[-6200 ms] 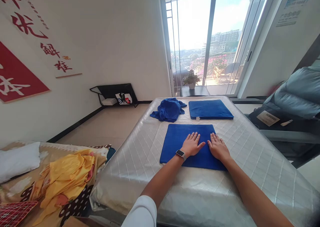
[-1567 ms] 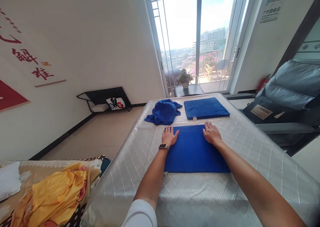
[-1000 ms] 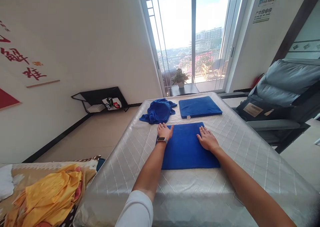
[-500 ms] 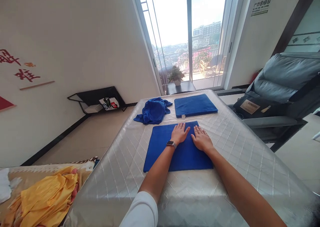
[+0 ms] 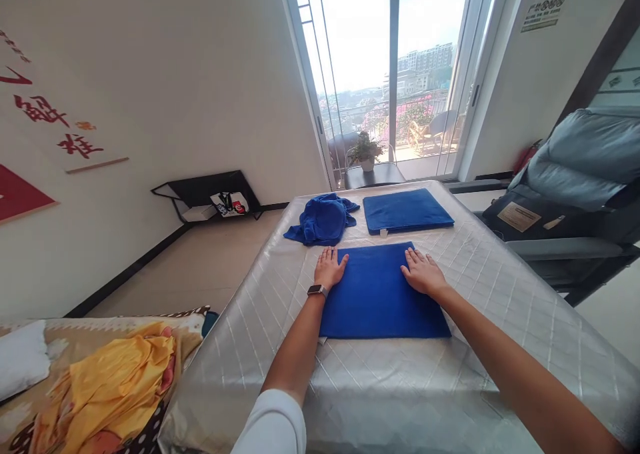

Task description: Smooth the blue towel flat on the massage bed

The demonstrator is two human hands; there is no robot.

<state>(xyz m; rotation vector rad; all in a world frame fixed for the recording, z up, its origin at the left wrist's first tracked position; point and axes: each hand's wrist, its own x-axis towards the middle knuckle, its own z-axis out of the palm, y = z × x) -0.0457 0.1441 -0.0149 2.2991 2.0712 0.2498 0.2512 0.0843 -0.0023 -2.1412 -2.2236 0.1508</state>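
A blue folded towel [image 5: 383, 294] lies flat in front of me on a table with a silvery quilted cover [image 5: 270, 307]. My left hand [image 5: 330, 269] rests palm down on its far left corner, fingers stretched out. At the far right edge, my right hand [image 5: 423, 272] lies flat with its fingers extended. Farther back, a second folded blue towel [image 5: 407, 211] lies on the right, a small white tag at its front edge. To its left sits a crumpled blue towel [image 5: 323, 221].
A grey armchair [image 5: 575, 174] with a dark bag stands to the right. On the left is a low surface with a yellow cloth [image 5: 120, 381] and a white cloth [image 5: 23, 357]. A potted plant [image 5: 367, 149] stands beyond the table by the glass door.
My hands have spread apart across the towel, the left to its left edge and the right toward its right edge. The view has turned slightly left.
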